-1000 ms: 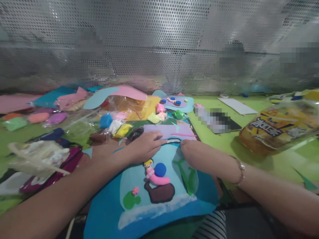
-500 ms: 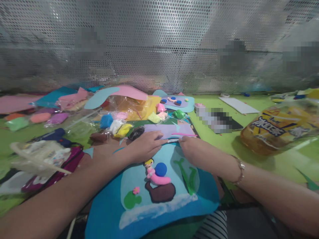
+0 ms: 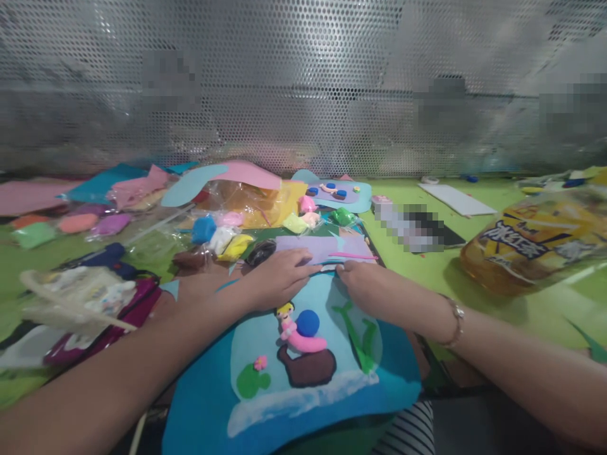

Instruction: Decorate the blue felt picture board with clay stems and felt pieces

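A blue felt picture lies in front of me, with a clay mermaid on a brown rock, a green lily pad and green seaweed on its pale blue panel. My left hand lies flat, fingers stretched out, on the panel's far edge. My right hand has its fingers curled and pressed down on the same edge, fingertips close to those of the left. A lilac sheet lies just beyond both hands.
Small bags of coloured clay and felt sheets crowd the green table at the back left. A yellow plastic bag sits right. A dark pouch lies left. A perforated metal screen closes the back.
My right hand has slid a little left along the panel's edge, nearer the left fingertips. The left hand has stayed put.
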Available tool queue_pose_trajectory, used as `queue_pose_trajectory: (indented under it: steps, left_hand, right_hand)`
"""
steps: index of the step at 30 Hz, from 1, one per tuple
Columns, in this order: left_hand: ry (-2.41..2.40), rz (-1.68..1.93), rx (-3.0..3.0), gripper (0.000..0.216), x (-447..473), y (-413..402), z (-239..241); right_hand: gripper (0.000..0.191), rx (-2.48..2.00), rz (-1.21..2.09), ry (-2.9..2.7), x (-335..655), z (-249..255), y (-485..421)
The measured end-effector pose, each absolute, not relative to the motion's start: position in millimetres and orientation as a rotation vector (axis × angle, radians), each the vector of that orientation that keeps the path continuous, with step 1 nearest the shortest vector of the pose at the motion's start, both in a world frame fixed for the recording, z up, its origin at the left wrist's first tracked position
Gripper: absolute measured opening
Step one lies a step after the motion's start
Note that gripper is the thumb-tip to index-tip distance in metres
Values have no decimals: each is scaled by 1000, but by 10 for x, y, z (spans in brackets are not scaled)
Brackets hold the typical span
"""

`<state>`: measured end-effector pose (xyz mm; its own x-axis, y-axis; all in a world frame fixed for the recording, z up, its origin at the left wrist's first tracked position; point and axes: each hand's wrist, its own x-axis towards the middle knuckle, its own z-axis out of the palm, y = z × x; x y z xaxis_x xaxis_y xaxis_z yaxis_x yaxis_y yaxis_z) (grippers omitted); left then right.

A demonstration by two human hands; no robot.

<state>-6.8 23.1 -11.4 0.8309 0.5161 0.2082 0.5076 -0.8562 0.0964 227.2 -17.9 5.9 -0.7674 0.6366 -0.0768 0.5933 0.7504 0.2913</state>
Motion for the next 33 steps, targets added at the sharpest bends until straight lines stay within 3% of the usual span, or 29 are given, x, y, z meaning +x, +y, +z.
queue_pose_trajectory:
  steps: [15, 24, 33]
  left_hand:
    - [828, 339, 2946, 38, -60, 233, -97]
    - [833, 337, 2959, 38, -74, 242, -94]
    - [1024, 303, 2951, 40, -124, 159, 8]
  right_hand:
    - [18, 1043, 229, 2738, 2201, 189, -301]
    - [19, 1071, 304, 2776, 2192, 217, -211]
    - [30, 1161, 131, 2935, 2160, 145, -161]
